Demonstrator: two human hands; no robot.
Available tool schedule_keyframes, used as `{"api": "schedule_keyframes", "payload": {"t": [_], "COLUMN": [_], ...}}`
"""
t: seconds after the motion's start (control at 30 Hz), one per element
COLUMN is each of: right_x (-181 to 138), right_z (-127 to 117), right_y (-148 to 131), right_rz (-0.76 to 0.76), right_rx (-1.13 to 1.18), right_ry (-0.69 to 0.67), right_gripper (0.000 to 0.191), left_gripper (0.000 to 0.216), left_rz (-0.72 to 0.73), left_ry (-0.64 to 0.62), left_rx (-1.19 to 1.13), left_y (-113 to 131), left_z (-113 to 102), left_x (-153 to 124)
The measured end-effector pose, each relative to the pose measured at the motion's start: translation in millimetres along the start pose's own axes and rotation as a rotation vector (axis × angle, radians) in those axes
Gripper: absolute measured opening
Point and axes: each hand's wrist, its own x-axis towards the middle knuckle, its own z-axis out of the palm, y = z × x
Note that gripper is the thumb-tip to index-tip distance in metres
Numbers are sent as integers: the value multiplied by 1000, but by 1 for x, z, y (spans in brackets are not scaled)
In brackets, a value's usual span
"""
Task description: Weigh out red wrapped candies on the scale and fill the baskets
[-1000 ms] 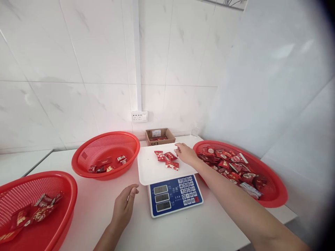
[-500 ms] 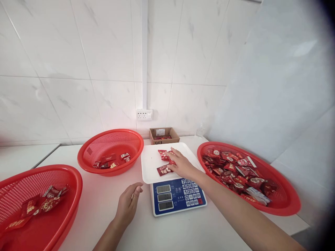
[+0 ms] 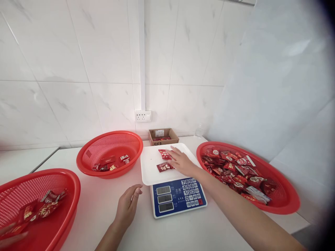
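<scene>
My right hand [image 3: 181,162] reaches over the white weighing pan [image 3: 150,174] of a blue-and-white digital scale [image 3: 180,198]. Its fingers are spread at the right ends of two small red candy packets, an upper packet [image 3: 164,154] and a darker lower packet [image 3: 164,167], partly covering them. No grip on either shows. My left hand [image 3: 127,204] rests left of the scale, empty, fingers loosely bent and thumb slightly apart. The scale's display digits are too faint to read.
Right of the scale, a red basket [image 3: 290,202] holds many packets. Another red basket [image 3: 89,150] at back left and a nearer one [image 3: 70,223] hold several. Another person's fingers [image 3: 13,237] reach into the near one. A cardboard box [image 3: 163,141] stands behind the pan.
My right hand has shifted slightly right on the pan, uncovering more of the lower packet. Another person's fingers have appeared in the near left basket. My left hand stays about the same.
</scene>
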Motion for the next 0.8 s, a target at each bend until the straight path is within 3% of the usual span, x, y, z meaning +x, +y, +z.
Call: {"api": "schedule_keyframes", "payload": {"t": [0.1, 0.17, 0.23, 0.3, 0.33, 0.43, 0.53, 0.67, 0.8], "right_x": [-14, -32, -57, -83, -94, -112, -109, -101, -104], "right_z": [-31, -51, -63, -64, -61, -44, -35, -46, -63], "right_y": [42, 77, 108, 129, 136, 141, 137, 138, 145], "right_rz": [95, 270, 384, 448, 476, 550, 569, 559, 552], "right_rx": [18, -3, -9, 0, 10, 39, 66, 157, 271], "right_ry": [232, 236, 43, -203, -262, -204, -139, -113, 22], "right_gripper": [56, 50, 43, 42, 43, 42, 30, 16, 22], "left_gripper": [42, 42, 41, 41, 41, 42, 44, 44, 45], "left_rz": [-2, -3, -2, 3, 7, 23, 28, 1, -14], "left_ry": [1, 8, 4, -9, -17, -17, 2, 21, 26], "left_rx": [12, 18, 22, 30, 35, 46, 54, 75, 77], "left_y": [-2, -4, -6, -5, -5, -1, 2, 2, -1], "left_z": [-1, 0, 0, 1, 1, 1, 1, -1, -2], "left_x": [0, 0, 0, 1, 1, 1, 1, 2, 3]}}
